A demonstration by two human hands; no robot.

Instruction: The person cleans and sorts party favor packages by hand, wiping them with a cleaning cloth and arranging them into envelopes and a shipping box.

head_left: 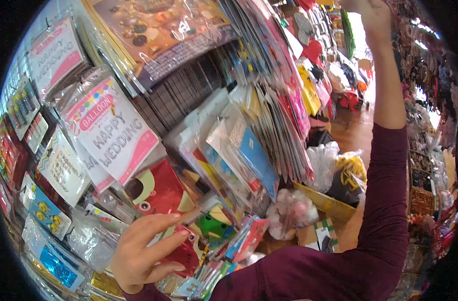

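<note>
My left hand (146, 253) is in front of the lower part of the rack, its fingers apart and pointing right. Nothing shows between them. Just behind the fingertips hang a red package (186, 251) and a green one (211, 224), both in clear plastic. A larger red package with a pale ring on it (161, 188) is above the hand. Higher up, several "Happy Wedding" balloon packs (113, 125) hang in clear bags. My right hand (367, 15) is raised at the top right, cut off by the frame edge and washed out by bright light, its fingers hidden.
Packed plastic sleeves (279, 130) jut out from the rack in the middle. On the floor lie bagged goods (292, 213), a yellow tray (329, 200) and a cardboard box (317, 236). A narrow wooden-floored aisle (352, 130) runs back between shelves. Hanging goods line the right side.
</note>
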